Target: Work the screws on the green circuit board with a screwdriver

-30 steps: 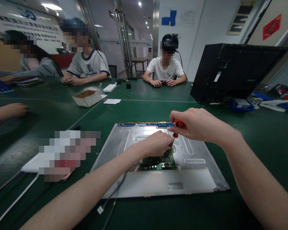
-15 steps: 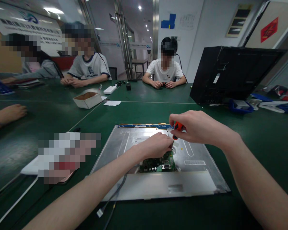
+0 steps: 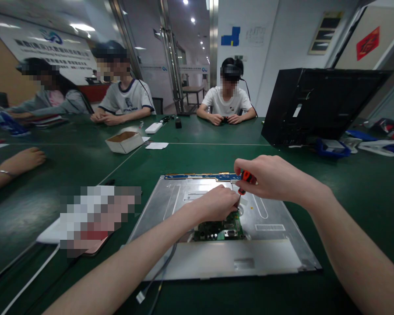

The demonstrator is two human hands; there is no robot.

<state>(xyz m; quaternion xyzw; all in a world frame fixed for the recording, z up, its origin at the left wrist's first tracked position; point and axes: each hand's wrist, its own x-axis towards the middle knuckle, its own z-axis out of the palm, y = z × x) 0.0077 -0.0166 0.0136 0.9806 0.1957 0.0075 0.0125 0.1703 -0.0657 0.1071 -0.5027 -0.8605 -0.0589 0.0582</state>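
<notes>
Head view: my right hand [image 3: 269, 177] is closed around the orange-and-black handle of a screwdriver [image 3: 247, 176], its shaft slanting down to the fingertips of my left hand [image 3: 219, 202]. My left fingers are curled at the shaft's lower end; I cannot tell whether they pinch anything. Right under my left hand is a green circuit board [image 3: 216, 231], on a flat metal panel [image 3: 272, 249] that spreads beneath both hands. A blue board strip [image 3: 200, 177] runs along the panel's edge just beyond my left hand. Nearer me than that hand, a grey cable [image 3: 162, 267] hangs over the panel's near edge onto the green tabletop [image 3: 190, 159]. Farther out, a white box [image 3: 124, 143] sits beyond my left hand, and a black monitor casing [image 3: 321, 105] stands beyond my right.
</notes>
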